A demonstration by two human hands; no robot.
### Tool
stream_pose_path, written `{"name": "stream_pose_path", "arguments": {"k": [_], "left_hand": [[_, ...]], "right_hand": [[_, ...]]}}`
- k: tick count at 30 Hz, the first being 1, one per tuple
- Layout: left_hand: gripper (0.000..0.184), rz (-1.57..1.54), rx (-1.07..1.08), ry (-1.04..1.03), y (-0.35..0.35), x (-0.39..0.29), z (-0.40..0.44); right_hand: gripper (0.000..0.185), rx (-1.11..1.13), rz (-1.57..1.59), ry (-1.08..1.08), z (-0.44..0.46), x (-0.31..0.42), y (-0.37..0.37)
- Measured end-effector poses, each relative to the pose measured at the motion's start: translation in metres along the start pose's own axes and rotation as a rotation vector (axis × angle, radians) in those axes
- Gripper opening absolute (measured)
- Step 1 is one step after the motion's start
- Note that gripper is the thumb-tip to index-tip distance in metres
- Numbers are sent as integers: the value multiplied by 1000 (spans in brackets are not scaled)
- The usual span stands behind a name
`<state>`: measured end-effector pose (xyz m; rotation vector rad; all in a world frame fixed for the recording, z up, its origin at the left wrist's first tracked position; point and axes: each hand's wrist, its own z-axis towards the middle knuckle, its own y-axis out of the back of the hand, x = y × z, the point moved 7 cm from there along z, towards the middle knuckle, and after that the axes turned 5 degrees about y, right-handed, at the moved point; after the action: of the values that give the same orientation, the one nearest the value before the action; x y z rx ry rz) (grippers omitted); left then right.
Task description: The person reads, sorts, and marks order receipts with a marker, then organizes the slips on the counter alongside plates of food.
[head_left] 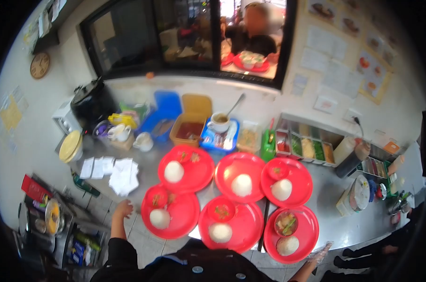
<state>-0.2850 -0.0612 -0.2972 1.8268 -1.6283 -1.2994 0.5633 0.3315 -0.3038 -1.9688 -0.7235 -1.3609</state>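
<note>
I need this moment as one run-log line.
six round red plastic trays on grey metal counter, each with white rice mound; left hand: open, beside trays; right hand: open, beside trays

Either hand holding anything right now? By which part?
Left hand: nothing held, fingers spread. Right hand, near a red plate: no hold visible, but too blurred to be sure.

Left hand (pixel 123 209) open, forearm extended forward; right hand (pixel 320 254) lower, angled outward, fingers extended.

I count six red plates (pixel 245 235) and six mounds of white rice (pixel 241 185), one per plate. There's one round clock (pixel 39 65) on my left wall.
</note>
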Motion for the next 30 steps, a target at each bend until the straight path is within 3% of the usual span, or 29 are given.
{"name": "stream_pose_path", "arguments": {"k": [1,2,4,7,13,19,23,26,27,29,30], "left_hand": [[43,-291,126,136,-8,-5,-42],[58,-411,256,65,-20,-3,-51],[56,-647,374,45,-33,-17,-76],[55,-781,387,-30,-39,-37,-95],[57,-702,273,-53,-36,-51,-108],[58,-708,245,-112,-37,-47,-100],[58,-748,220,-138,-35,-37,-99],[54,-655,228,-116,-34,-31,-96],[50,-566,120,-69,-27,-22,-91],[46,-479,6,-25,-14,-13,-81],[41,-473,-69,-32,-4,-9,-76]], "right_hand": [[92,16,-42,-12,5,-6,7],[91,6,-84,-1,17,-12,11],[88,-7,-91,26,22,-11,13],[88,35,-143,14,26,-11,15],[86,-121,-89,-97,10,-8,12],[83,-71,-205,21,8,2,10],[79,-11,-143,-12,3,5,2],[74,-81,-187,-21,-2,9,7],[74,-75,-181,-22,-1,6,13],[29,-145,-757,316,-7,32,17],[33,-155,-712,235,-12,33,16]]}}
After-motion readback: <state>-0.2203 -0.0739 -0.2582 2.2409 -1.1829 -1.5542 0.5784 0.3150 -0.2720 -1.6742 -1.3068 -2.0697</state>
